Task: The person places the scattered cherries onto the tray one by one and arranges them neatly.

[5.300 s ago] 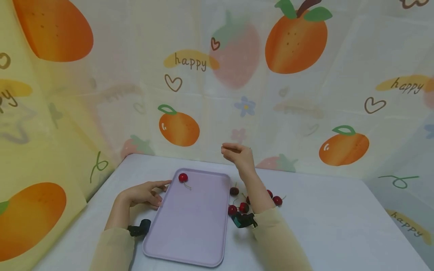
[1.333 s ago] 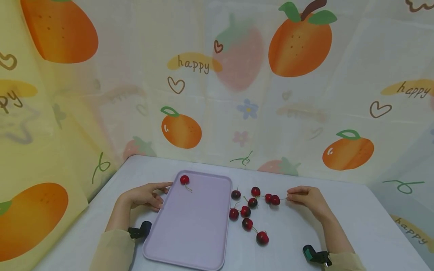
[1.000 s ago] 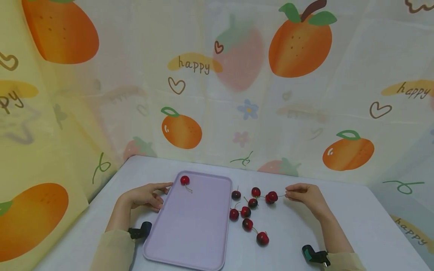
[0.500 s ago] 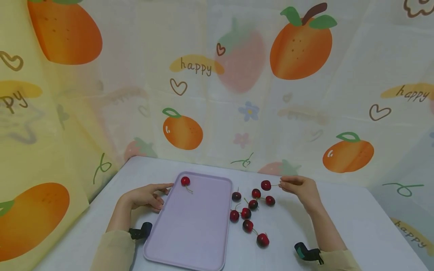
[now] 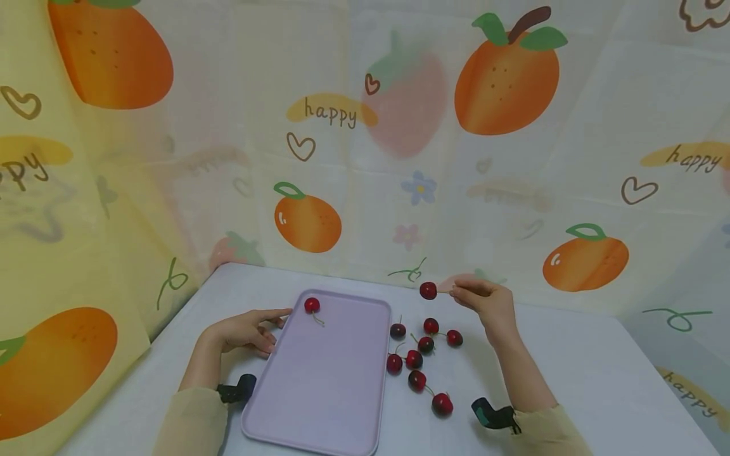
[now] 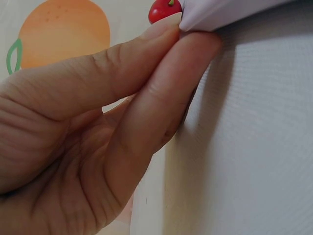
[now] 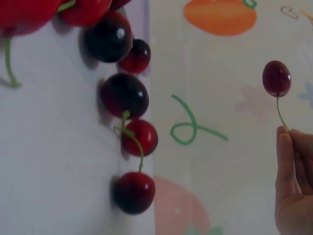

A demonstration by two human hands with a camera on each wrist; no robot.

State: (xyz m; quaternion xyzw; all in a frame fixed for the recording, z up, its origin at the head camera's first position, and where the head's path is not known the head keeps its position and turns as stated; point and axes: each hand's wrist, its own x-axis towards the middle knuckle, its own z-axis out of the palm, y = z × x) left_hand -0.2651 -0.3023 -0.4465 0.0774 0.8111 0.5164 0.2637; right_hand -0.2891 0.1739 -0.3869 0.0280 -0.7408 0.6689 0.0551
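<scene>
My right hand pinches a dark red cherry by its stem, raised above the back of the table. In the right wrist view that cherry stands out past the fingertips against the backdrop. On the left, my left hand pinches the left edge of a lilac tray between thumb and finger; the left wrist view shows both fingertips right at the tray's rim. One red cherry with its stem lies on the tray near the far left corner.
Several loose cherries lie on the white table just right of the tray, the nearest cherry toward the front. A fruit-printed cloth hangs behind the table. Each wrist wears a small black camera.
My right hand has taken a cherry by its stem from the right of the group, lifted it and carried it left and back. My left hand keeps its place at the tray.
</scene>
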